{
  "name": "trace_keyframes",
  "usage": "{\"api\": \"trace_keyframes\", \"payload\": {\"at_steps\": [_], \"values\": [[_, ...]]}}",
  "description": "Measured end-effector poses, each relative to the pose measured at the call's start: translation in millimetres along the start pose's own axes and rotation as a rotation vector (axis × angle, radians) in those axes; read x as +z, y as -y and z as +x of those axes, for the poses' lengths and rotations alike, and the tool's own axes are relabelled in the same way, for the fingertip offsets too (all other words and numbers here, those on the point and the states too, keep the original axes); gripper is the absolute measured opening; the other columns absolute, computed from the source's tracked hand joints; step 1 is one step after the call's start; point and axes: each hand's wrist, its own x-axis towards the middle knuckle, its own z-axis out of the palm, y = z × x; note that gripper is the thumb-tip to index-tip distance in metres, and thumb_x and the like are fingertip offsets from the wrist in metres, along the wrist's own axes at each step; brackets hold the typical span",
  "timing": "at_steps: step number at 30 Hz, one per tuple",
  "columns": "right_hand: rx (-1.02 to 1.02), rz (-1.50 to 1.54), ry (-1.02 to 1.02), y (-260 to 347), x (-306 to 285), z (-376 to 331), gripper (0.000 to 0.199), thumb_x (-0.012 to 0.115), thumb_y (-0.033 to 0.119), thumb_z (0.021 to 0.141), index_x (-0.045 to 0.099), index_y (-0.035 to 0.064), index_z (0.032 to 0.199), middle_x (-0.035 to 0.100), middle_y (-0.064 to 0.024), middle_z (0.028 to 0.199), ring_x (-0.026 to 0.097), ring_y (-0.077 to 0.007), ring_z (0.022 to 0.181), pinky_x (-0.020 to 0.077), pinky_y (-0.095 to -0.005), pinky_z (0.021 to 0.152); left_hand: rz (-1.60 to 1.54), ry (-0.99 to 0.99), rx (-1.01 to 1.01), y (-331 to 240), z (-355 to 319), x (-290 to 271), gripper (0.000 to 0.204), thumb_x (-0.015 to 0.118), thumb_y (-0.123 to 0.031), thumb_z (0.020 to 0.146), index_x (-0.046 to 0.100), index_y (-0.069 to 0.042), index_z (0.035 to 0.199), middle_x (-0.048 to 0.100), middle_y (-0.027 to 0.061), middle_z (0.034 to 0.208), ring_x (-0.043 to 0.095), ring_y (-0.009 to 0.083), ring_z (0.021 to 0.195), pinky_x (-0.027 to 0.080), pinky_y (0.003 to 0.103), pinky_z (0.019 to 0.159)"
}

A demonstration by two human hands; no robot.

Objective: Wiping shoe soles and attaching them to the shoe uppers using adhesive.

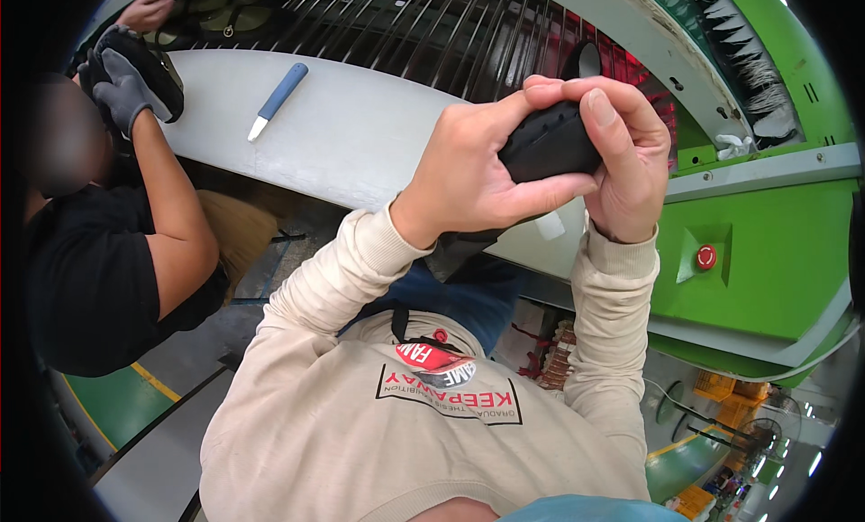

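In front of me, above the pale worktop (365, 116), I hold up a black shoe (551, 143). My left hand (468, 166) wraps its near-left side, thumb stretched along the lower edge. On the other side my right hand (631, 152) grips it, with fingers curled over the top and the thumb bent against it. Between the two hands only part of the shoe shows; my fingers cover the rest. Below my left wrist hangs a dark flap-like piece (455, 251); I cannot tell whether it belongs to the shoe.
A blue-handled knife (281, 98) lies on the worktop. At left, a co-worker's gloved hand (123, 89) holds a black shoe (162, 80). Beyond runs a rack of metal rods (423, 35). At right stands a green machine (757, 279) with a red stop button (706, 256).
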Motion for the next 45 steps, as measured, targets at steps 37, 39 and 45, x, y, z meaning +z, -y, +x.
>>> {"api": "trace_keyframes", "payload": {"at_steps": [37,39,45], "values": [[0.048,-1.304,-0.123,-125,-74,-186,0.037,0.073,0.022,0.096,0.073,0.0105,0.131,0.062,-0.0161,0.142,0.054,-0.0391,0.140,0.0438,-0.0522,0.117,1.518,-0.318,0.386,9,334,-179,0.099,0.077,-0.078,0.082,0.045,-0.030,0.163,0.063,0.0228,0.145,0.063,0.0453,0.131,0.054,0.054,0.104],[0.073,-1.320,-0.164,-126,-64,-184,0.035,0.071,0.020,0.097,0.073,0.0097,0.130,0.063,-0.0148,0.141,0.054,-0.0387,0.141,0.0430,-0.0523,0.119,1.504,-0.042,0.065,57,357,-209,0.082,0.071,-0.066,0.095,0.044,-0.032,0.164,0.060,0.0213,0.150,0.062,0.0446,0.133,0.056,0.053,0.102],[0.021,-1.319,-0.161,-150,-78,-191,0.037,0.071,0.015,0.093,0.073,0.0084,0.130,0.064,-0.0134,0.141,0.056,-0.0375,0.139,0.0440,-0.0521,0.118,1.384,-0.103,0.197,203,314,-272,0.039,0.056,-0.041,0.112,0.067,-0.028,0.146,0.055,0.0115,0.158,0.057,0.0348,0.141,0.052,0.044,0.109]]}}
